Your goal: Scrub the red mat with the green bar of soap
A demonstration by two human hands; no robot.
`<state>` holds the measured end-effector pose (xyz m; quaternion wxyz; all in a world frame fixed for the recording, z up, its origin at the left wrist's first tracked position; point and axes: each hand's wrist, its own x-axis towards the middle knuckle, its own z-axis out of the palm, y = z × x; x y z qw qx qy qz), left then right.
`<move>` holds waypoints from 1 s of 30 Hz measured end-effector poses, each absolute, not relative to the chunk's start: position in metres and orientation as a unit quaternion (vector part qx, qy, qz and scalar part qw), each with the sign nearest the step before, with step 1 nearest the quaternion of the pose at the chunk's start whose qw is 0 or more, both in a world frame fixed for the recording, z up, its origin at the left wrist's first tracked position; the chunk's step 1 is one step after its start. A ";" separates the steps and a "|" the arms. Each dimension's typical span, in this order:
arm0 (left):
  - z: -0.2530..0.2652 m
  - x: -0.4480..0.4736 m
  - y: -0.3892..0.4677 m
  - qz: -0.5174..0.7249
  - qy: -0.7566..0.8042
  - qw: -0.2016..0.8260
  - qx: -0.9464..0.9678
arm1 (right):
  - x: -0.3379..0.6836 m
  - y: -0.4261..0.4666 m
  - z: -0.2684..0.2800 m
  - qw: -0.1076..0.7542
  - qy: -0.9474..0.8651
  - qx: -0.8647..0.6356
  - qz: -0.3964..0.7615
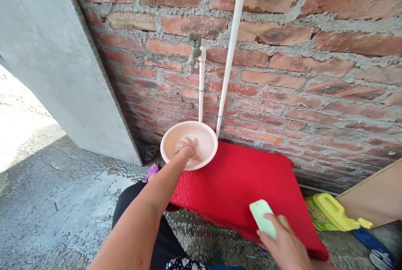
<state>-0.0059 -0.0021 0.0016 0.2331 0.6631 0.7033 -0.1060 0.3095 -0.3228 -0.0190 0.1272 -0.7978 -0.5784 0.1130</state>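
Note:
A pale pink plastic basin [211, 155] with clear water stands at the left end of a bench covered with a red cloth [248, 177]. My left hand [191, 149] reaches into the basin, its fingers spread in the water and a bangle at the wrist. Over the right part of the cloth, my right hand [284, 240] is closed round a pale green, flat oblong piece [262, 216] with rounded corners and a small hole near its far end. It looks like the back of a scrub brush; its underside is hidden.
A tap [194, 50] on a white pipe sticks out above the basin from the brick wall [314, 68]. A taller white pipe [232, 48] runs beside it. A yellow jug [333, 212] stands right of the bench. Wet concrete floor [78, 203] lies left.

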 end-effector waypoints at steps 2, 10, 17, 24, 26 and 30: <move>0.001 -0.007 -0.002 -0.100 0.697 0.234 0.670 | 0.244 -0.293 -0.005 0.093 -0.651 -0.736 0.164; 0.007 -0.006 -0.006 -0.103 0.700 0.237 0.666 | 0.108 -0.235 0.005 0.046 -0.767 -0.608 0.201; 0.011 -0.004 -0.007 -0.128 0.705 0.221 0.661 | 0.225 -0.252 -0.010 0.070 -0.644 -0.738 0.186; 0.012 -0.002 -0.009 -0.152 0.701 0.216 0.663 | 0.396 -0.315 -0.033 0.115 -0.409 -0.896 0.129; 0.012 -0.002 -0.009 -0.147 0.702 0.215 0.663 | 0.408 -0.319 -0.033 0.118 -0.389 -0.908 0.097; 0.014 -0.002 -0.010 -0.134 0.711 0.216 0.655 | 0.346 -0.294 -0.019 0.121 -0.495 -0.851 0.123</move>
